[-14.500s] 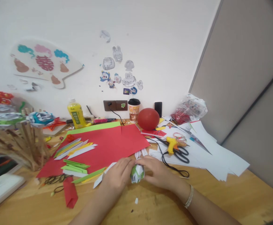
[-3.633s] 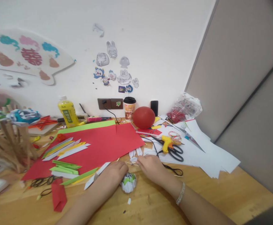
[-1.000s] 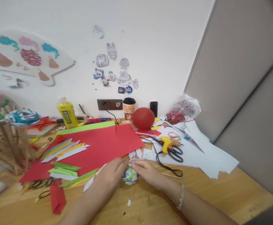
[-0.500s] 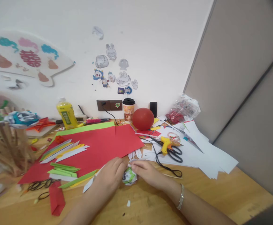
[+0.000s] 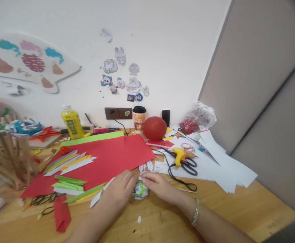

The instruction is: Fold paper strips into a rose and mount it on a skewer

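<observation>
Between my hands, low over the wooden table, is a small green and white folded-paper piece [image 5: 140, 190]. My left hand [image 5: 122, 186] is closed on its left side, with the fingertips mostly hidden behind the piece. On the other side my right hand [image 5: 159, 186] pinches the white paper at its top with thumb and fingers. Folded green and yellow paper strips [image 5: 86, 195] lie just left of my left wrist. A few small white folded strips [image 5: 146, 166] rest beyond my fingers.
A large red paper sheet [image 5: 107, 152] covers the left middle. To the right lie a yellow glue gun [image 5: 179, 157], black-handled scissors [image 5: 190, 167] and white sheets [image 5: 213, 162]. A red balloon [image 5: 154, 128], a lidded cup [image 5: 139, 119] and a yellow bottle [image 5: 72, 123] stand by the wall.
</observation>
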A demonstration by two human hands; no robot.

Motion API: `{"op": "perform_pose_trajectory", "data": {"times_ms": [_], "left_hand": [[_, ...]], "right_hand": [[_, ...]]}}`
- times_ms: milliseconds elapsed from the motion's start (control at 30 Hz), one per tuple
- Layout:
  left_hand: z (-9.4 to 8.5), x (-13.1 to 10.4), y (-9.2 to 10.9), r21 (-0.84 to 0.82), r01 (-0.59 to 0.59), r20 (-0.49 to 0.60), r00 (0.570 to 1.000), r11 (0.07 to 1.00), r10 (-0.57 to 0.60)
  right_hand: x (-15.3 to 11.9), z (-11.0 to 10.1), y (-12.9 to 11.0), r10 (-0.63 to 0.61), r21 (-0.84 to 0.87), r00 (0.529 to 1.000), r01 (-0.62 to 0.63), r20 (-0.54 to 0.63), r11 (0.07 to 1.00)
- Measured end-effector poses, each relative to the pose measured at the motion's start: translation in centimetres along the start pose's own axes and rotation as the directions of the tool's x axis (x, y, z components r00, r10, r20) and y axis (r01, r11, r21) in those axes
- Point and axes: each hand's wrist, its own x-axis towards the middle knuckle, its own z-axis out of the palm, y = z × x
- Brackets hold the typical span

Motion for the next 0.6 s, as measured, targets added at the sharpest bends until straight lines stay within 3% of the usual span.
{"op": "perform_pose_trajectory", "data": {"times_ms": [133, 333, 500, 600], "left_hand": [[0.40, -0.02, -0.14, 0.019, -0.045, 0.035, 0.998, 0.999, 0.044], [-0.01, -0.07, -0.15, 0.029, -0.068, -0.004, 0.998, 0.997, 0.068], [-0.17, 0.14, -0.04, -0.146, 0.111, 0.007, 0.994, 0.983, -0.112], [-0.22, 0.28, -0.28, -0.342, 0.280, 0.075, 0.960, 0.897, -0.271]], "right_hand": [[-0.02, 0.03, -0.10, -0.003, -0.043, 1.000, 0.004, 0.013, 0.999], [-0.03, -0.04, -0.26, 0.002, -0.043, 1.000, -0.002, 0.009, 0.999], [-0.12, -0.09, -0.13, 0.024, 0.006, 1.000, -0.024, -0.018, 1.000], [-0.19, -0.27, -0.14, 0.047, 0.054, 0.998, -0.044, -0.043, 0.998]]}}
